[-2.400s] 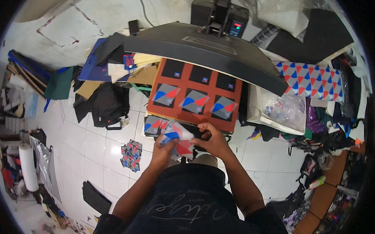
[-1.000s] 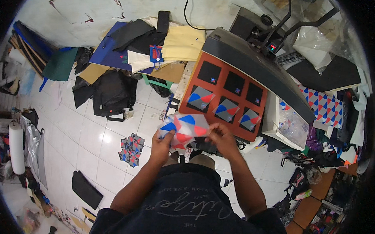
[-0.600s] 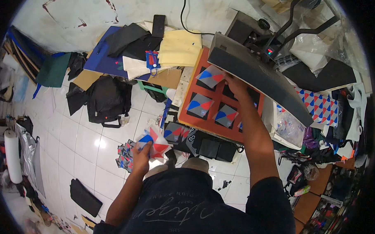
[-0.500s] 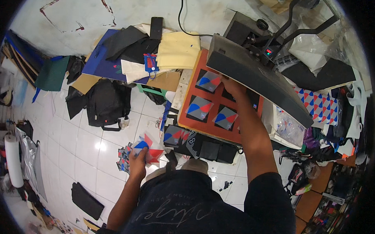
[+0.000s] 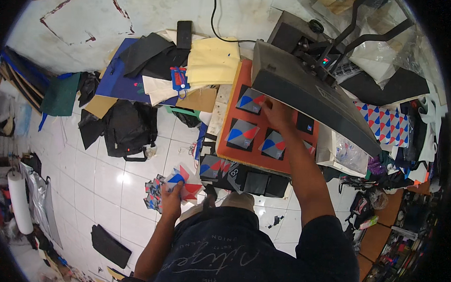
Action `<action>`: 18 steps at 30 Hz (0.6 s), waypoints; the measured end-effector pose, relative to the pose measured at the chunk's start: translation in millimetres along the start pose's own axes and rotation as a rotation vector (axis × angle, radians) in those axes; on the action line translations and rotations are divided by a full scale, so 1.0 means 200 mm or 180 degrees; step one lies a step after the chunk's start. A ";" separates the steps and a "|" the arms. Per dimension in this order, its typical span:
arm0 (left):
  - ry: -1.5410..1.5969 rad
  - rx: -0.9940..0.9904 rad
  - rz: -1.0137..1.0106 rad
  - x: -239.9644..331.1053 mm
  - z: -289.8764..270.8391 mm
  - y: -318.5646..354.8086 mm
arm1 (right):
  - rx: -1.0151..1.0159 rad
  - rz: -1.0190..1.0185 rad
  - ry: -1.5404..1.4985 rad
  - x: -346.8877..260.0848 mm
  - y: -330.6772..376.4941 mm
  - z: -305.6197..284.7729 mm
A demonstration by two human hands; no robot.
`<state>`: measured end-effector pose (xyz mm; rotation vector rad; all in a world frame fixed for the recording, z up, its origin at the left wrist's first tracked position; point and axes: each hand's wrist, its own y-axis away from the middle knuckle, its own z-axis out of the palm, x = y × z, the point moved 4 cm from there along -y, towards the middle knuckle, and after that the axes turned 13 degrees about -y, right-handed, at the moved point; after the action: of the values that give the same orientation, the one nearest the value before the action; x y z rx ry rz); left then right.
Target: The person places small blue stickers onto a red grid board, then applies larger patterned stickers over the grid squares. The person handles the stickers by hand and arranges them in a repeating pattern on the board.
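Observation:
My left hand (image 5: pixel 172 196) grips several clear transfer sheets (image 5: pixel 190 187) printed in red and blue, held low over the floor. Over the orange-red bed (image 5: pixel 224 147) of a heat press, my right hand (image 5: pixel 277 114) reaches in under the raised upper plate (image 5: pixel 307 89). Its visible fingers are apart, beside the top left dark fabric piece (image 5: pixel 250 100), which carries a grey, blue and red transfer. More pieces with transfers lie below it: one at the left (image 5: pixel 241 135) and one in the middle (image 5: pixel 273 144). A bare black piece (image 5: pixel 305 123) shows right of my forearm.
Small printed pieces (image 5: pixel 153 194) are piled beyond my left hand. Black pieces (image 5: pixel 256 183) lie along the bed's near edge. Yellow cloth (image 5: pixel 213 61) and a phone (image 5: pixel 184 35) sit left of the press. A white box (image 5: pixel 341 155) stands at its right; a black bag (image 5: pixel 131 125) lies on the floor.
My right hand has drawn slightly back from the top left piece, whose transfer now lies on it apart from my fingers. My left hand keeps hold of the transfer sheets.

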<state>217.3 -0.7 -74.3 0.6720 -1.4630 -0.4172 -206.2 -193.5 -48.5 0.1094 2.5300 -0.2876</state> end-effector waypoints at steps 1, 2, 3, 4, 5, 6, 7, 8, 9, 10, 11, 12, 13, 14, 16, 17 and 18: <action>-0.0079 -0.0031 0.0023 0.00 0.00 -0.01 | -0.0017 -0.0108 0.0201 -0.09 0.04 -0.01; -0.0165 -0.0081 0.0034 0.00 0.00 -0.02 | -0.0035 -0.0197 0.0416 -0.14 0.07 -0.02; -0.0251 -0.0127 0.0046 0.00 0.01 -0.02 | -0.0113 -0.0034 0.0280 -0.15 0.07 -0.03; -0.0243 -0.0115 0.0073 -0.01 0.01 -0.03 | -0.0191 0.0126 0.0141 -0.15 0.08 -0.02; -0.0234 -0.0099 0.0110 0.00 0.02 -0.02 | -0.0262 0.0279 -0.0006 -0.15 0.08 -0.02; -0.0225 -0.0079 0.0146 0.01 0.03 -0.02 | -0.0317 0.0347 -0.0015 -0.16 0.08 -0.02; -0.0303 -0.0072 0.0080 0.02 0.04 -0.01 | -0.0374 0.0413 -0.0026 -0.16 0.09 -0.01; -0.0380 -0.0062 0.0013 0.03 0.04 0.00 | -0.0433 0.0476 -0.0039 -0.17 0.09 -0.01; -0.0460 -0.0055 -0.0056 0.05 0.04 0.01 | -0.0344 0.0475 0.0029 -0.18 0.09 0.00; -0.0449 -0.0079 -0.0061 0.06 0.05 0.02 | -0.0258 0.0472 0.0096 -0.18 0.10 0.01; -0.0426 -0.0108 -0.0050 0.07 0.06 0.01 | -0.0158 0.0456 0.0169 -0.18 0.09 0.01; -0.0402 -0.0134 -0.0041 0.08 0.07 0.00 | -0.0113 0.0422 0.0205 -0.18 0.08 0.01; -0.0390 -0.0168 -0.0011 0.08 0.07 -0.02 | -0.0068 0.0387 0.0241 -0.17 0.06 0.02; -0.0376 -0.0198 0.0007 0.08 0.07 -0.03 | -0.0037 0.0354 0.0278 -0.16 0.06 0.03; -0.0396 -0.0184 0.0030 0.08 0.07 -0.04 | 0.0007 0.0384 0.0192 -0.12 0.06 0.06; -0.0431 -0.0131 0.0037 0.11 0.09 -0.02 | 0.0024 0.0394 0.0143 -0.12 0.06 0.06; -0.0464 -0.0078 0.0043 0.13 0.09 -0.01 | -0.0015 0.0479 0.0141 -0.11 0.05 0.06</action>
<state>201.4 -21.8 -55.4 0.6223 -1.5967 -0.4812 -179.1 -186.0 -47.3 0.3060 2.5493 -0.2214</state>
